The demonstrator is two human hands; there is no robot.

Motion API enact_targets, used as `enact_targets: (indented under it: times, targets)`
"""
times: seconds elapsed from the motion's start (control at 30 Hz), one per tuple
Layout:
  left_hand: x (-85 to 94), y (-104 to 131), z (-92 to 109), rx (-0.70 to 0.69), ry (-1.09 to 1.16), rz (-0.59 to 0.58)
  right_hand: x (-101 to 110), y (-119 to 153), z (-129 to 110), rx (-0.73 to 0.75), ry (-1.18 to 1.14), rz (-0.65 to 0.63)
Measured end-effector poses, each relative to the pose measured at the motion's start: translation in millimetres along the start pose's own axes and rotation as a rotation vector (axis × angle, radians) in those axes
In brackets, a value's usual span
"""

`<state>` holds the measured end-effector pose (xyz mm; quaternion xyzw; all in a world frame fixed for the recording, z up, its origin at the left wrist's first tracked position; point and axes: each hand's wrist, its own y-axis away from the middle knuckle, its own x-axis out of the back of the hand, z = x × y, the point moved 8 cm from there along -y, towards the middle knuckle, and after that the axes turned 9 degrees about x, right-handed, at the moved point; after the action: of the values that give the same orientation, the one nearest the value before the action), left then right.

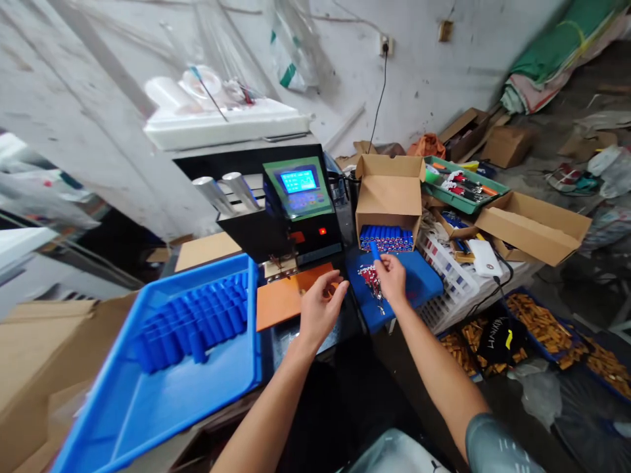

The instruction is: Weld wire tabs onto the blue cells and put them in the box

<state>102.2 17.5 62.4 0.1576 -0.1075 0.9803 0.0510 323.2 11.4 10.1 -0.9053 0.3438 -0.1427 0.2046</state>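
The right hand [393, 277] is holding a blue cylinder [375, 251] above the far edge of the blue board [421, 279]. Red wire pieces [371, 279] are lying along the board's left edge. The left hand [315, 309] is curving, narrowly parted, at the right edge of the orange plate [277, 303].

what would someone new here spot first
Probably the lit blue screen on the black machine, behind the orange board. Next, likely the big blue tray at the picture's left with its rows of blue cylinders, and the right hand holding a slim blue piece before the open cardboard box.
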Motion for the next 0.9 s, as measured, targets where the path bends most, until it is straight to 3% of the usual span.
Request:
enact_targets:
  times: [0.13, 0.2, 0.3, 0.47, 0.6, 0.73, 0.9]
  targets:
    - [10.7, 3.4, -23.8, -0.001, -0.136, -0.016, 48.7, -70.3, 27.3, -0.023, 0.229, 0.081]
    - [17.9, 3.9, -37.9, 0.017, -0.168, -0.02, 59.2, -96.3, 33.9, -0.045, 0.359, 0.066]
    - [23.9, 4.9, -52.1, 0.025, -0.193, -0.037, 58.4, -116.4, 38.0, -0.066, 0.577, -0.014]
    - [24.6, 6.1, -59.4, -0.022, -0.188, -0.071, 49.3, -119.8, 40.5, -0.046, 0.806, -0.104]
    - [24.1, 6.4, -61.5, -0.072, -0.199, -0.072, 55.0, -117.1, 45.5, -0.047, 0.886, -0.133]
    - [23.7, 8.6, -61.1, -0.136, -0.23, -0.051, 58.4, -113.9, 52.2, -0.052, 0.77, -0.215]
    - [23.5, 11.7, -59.2, -0.191, -0.265, -0.016, 54.6, -108.8, 65.0, -0.169, 0.612, -0.293]
